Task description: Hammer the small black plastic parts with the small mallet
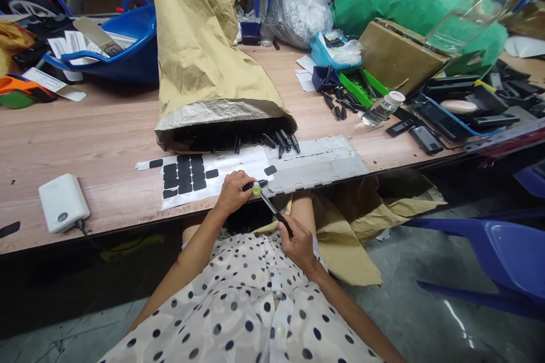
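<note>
My left hand (233, 191) is closed on a small black pen-shaped part (263, 182), holding it at the table's front edge. Wrapped in my right hand (298, 241) is a small hammer (270, 205) with a black grip, a metal shaft and a yellow-green head. The hammer's head is at the black part, just beside my left fingers; whether they touch I cannot tell. Left of that hand lies a white sheet (221, 161) bearing rows of black rounded stickers (184, 173). Similar black parts (286, 142) spill from the mouth of a large brown paper sack (200, 51).
A grey board (319, 167) lies along the front edge. A white power bank (63, 203) with a cable sits at left. Behind are a blue basin (123, 62), a green tray (361, 85), a clear bottle (383, 108) and a cardboard box (400, 54). A blue chair (502, 255) stands right.
</note>
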A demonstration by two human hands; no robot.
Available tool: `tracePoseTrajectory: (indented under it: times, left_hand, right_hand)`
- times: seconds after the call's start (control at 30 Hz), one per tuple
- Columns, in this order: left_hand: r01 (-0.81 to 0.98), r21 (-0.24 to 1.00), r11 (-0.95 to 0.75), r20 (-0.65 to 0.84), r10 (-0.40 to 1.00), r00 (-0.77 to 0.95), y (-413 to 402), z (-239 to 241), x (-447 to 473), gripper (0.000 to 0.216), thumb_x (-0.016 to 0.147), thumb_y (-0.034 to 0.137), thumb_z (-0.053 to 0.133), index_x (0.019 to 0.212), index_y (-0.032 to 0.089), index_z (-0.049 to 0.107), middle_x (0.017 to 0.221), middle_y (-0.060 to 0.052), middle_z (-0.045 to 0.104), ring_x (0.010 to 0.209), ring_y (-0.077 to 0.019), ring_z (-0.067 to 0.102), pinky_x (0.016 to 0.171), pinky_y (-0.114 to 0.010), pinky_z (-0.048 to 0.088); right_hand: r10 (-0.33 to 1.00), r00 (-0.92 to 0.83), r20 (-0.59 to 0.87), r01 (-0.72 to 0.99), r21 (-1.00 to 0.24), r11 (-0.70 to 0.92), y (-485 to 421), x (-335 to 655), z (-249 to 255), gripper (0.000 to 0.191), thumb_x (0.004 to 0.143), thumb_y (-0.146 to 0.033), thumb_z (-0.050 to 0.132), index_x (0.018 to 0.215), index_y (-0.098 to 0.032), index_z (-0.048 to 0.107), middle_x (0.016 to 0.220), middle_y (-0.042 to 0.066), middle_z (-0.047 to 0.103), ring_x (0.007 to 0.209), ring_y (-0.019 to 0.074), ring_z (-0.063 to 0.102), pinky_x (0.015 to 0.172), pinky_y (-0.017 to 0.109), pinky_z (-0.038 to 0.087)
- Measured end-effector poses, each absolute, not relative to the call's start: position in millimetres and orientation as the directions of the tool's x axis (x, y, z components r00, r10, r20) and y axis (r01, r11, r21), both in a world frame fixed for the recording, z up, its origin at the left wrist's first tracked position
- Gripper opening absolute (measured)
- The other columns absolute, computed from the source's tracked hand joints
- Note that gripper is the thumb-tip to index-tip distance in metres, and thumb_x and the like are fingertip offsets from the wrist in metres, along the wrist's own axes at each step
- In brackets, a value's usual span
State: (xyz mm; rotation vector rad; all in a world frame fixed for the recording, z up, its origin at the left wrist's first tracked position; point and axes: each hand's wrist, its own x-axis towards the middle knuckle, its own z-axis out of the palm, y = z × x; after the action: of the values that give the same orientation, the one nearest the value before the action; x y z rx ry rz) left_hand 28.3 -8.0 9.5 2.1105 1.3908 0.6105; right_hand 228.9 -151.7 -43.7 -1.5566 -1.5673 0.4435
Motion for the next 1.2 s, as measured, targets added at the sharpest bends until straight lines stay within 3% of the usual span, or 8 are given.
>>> tracePoseTrajectory:
  times: [0.8, 1.07, 1.2]
  left_hand:
    - [0.65, 0.668, -0.362, 0.114, 0.913, 0.391, -9, 9, 25, 0.018, 0.084, 0.026, 0.067, 0.098, 0.025, 0.078, 0.088, -0.004, 0.069, 0.087, -0.0221, 0.061, 0.083, -0.037, 0.046]
    - [0.663, 0.649, -0.374, 0.131, 0.913, 0.387, -9, 9, 26, 0.016, 0.083, 0.026, 0.067, 0.096, 0.024, 0.077, 0.086, -0.004, 0.068, 0.087, -0.0222, 0.061, 0.083, -0.036, 0.047]
    - [0.687, 0.615, -0.388, 0.154, 0.913, 0.378, -13, 11, 28, 0.017, 0.082, 0.029, 0.068, 0.097, 0.023, 0.075, 0.088, -0.004, 0.067, 0.088, -0.0229, 0.06, 0.082, -0.036, 0.046]
  right_hand:
    - [0.924, 0.232, 0.305, 0.604, -0.79, 0.11, -154, 230, -50, 0.033, 0.094, -0.04, 0.056, 0.11, -0.02, 0.077, 0.1, 0.011, 0.079, 0.092, 0.0271, 0.075, 0.082, 0.038, 0.063]
    - [0.934, 0.316, 0.165, 0.465, -0.885, -0.001, -153, 229, -43, 0.034, 0.094, -0.045, 0.055, 0.105, -0.019, 0.074, 0.09, 0.009, 0.076, 0.083, 0.024, 0.071, 0.079, 0.035, 0.059]
    - [0.915, 0.399, 0.054, 0.353, -0.93, -0.099, -150, 230, -39, 0.039, 0.095, -0.052, 0.05, 0.091, -0.019, 0.07, 0.075, 0.004, 0.068, 0.069, 0.0189, 0.064, 0.065, 0.029, 0.053]
